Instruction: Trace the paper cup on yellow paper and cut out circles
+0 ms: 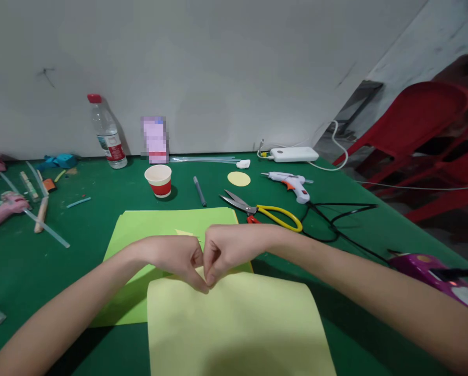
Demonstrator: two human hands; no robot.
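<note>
My left hand point(175, 257) and my right hand point(228, 250) meet knuckle to knuckle over a pale yellow sheet point(237, 324). Both have fingers curled and pinch the far edge of that sheet near its middle. The yellow sheet lies partly on top of a light green sheet point(140, 230) on the green table point(22, 271). A small pale scrap point(184, 233) rests on the green sheet just beyond my hands.
Yellow-handled scissors point(265, 211), a white glue gun point(292, 184) with black cord, a yellow paper disc point(239, 179), a grey pen point(199, 191), a paper cup point(159, 180) and a water bottle point(106, 133) lie beyond. Glue sticks and a pink glue gun point(2, 209) at left. Red chairs point(417, 130) right.
</note>
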